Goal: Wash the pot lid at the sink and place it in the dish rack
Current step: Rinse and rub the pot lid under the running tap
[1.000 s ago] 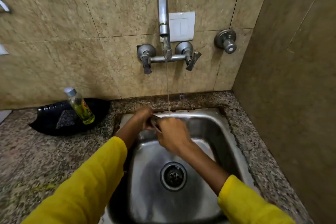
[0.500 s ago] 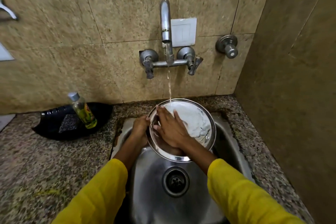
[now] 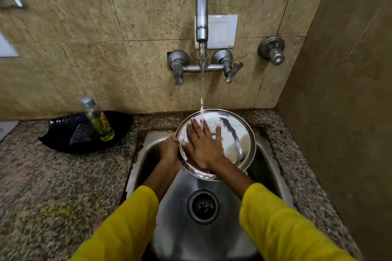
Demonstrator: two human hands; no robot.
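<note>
1. The head view shows one pot lid (image 3: pixel 233 133), one sink (image 3: pixel 267 167), one tap (image 3: pixel 201 17) and two hands.
2. The pot lid is a round, shiny steel disc with a thin raised rim, wet and mirror-bright. It is held tilted over the back of the sink, directly under the tap, and a thin stream of water (image 3: pixel 202 82) falls onto its upper edge.
3. The left hand (image 3: pixel 169 150) is clenched on the lid's left rim, fingers curled behind the metal.
4. The right hand (image 3: pixel 203 144) lies flat and spread on the lid's face, fingers extended toward the tap, palm pressed to the steel, not closed around anything.
5. Both forearms reach forward from two yellow sleeves (image 3: pixel 282 222) that cross above the sink's front edge.
6. The sink is a rounded stainless basin with one dark circular drain (image 3: pixel 203 206) in front of the lid.
7. The tap is dull grey metal, wall-mounted behind the sink, with two lever handles, one on each side of its spout.
8. One separate round valve knob (image 3: pixel 272 50) sits on the tiled wall to the right of the tap, and one white switch plate (image 3: pixel 222 29) lies behind the spout.
9. Left of the sink, on the speckled granite worktop (image 3: pixel 53 176), one black tray (image 3: pixel 70 133) holds one clear bottle (image 3: pixel 98 121) of yellow-green liquid with a grey cap.
</note>
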